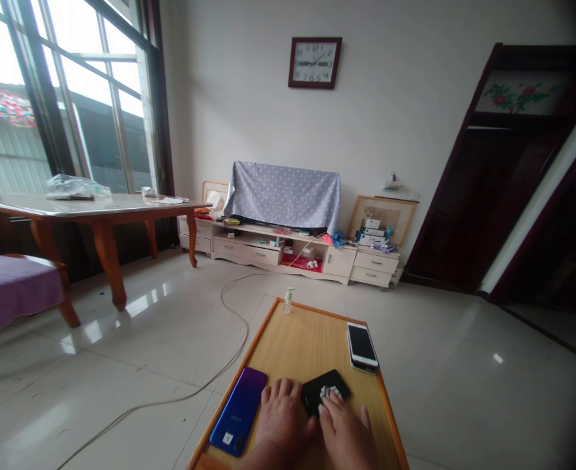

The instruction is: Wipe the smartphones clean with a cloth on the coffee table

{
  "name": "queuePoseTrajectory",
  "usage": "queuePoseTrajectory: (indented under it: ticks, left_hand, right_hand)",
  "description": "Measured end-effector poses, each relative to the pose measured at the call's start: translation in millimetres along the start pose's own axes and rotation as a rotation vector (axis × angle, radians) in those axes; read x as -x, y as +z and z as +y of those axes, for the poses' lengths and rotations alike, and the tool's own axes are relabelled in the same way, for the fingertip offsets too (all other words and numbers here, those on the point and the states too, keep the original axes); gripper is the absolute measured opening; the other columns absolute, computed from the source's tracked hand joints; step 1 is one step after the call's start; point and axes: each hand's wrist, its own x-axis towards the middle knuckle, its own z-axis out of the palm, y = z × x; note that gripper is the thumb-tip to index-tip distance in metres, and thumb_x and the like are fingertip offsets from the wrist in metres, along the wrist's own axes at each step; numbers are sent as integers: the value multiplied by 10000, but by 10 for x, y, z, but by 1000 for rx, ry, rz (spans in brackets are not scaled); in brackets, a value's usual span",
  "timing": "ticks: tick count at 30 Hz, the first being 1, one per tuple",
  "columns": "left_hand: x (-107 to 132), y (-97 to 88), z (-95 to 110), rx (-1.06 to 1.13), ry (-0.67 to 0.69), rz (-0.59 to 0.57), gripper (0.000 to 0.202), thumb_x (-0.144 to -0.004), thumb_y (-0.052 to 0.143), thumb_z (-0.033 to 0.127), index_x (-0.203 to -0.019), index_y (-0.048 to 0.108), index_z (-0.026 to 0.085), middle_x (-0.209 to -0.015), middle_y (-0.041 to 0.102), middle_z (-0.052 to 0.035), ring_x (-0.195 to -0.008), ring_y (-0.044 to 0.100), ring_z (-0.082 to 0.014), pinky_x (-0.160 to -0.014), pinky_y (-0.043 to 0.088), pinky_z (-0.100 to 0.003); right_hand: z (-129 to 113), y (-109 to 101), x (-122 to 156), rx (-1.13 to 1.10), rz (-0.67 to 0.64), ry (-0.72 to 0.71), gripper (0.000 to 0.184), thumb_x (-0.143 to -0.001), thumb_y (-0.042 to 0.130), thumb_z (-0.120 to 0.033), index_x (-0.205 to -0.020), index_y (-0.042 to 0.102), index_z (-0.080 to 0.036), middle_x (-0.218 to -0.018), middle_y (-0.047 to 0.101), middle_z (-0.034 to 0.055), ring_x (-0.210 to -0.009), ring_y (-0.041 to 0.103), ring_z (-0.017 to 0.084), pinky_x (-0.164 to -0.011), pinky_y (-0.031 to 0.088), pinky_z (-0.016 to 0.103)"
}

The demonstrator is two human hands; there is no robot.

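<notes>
A black phone (313, 394) lies on the small wooden table (297, 343). At its left side my left hand (282, 412) rests flat on the wood, fingers stretched forward and the thumb close to the phone's lower edge. My right hand (342, 418) presses a crumpled white and grey tissue (331, 391) onto the phone's surface with its fingertips. Left of my left hand is a blue and purple phone (239, 412), back side up, with a small white sticker. A white phone (363, 344) with a dark screen lies at the right edge, over another flat dark thing.
A small clear pump bottle (287, 301) stands at the table's far left corner. A cable (241, 339) runs across the tiled floor to the left. Farther back are a low white cabinet (243, 253) with a cloth-covered object and a larger table (92, 206) by the window.
</notes>
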Motion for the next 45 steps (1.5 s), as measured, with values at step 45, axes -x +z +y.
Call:
queuePoseTrajectory:
  ticks: [45]
  left_hand:
    - [3,-11,22,10,3,12,556,-705,556,554,-1212,582,328,-1223,567,-54,-1210,428,-299,-1066,244,-454]
  right_hand:
    - [137,56,-83,7,3,22,486,-971,296,-365,-1366,565,-277,-1472,479,57,-1389,396,249,-1166,122,582]
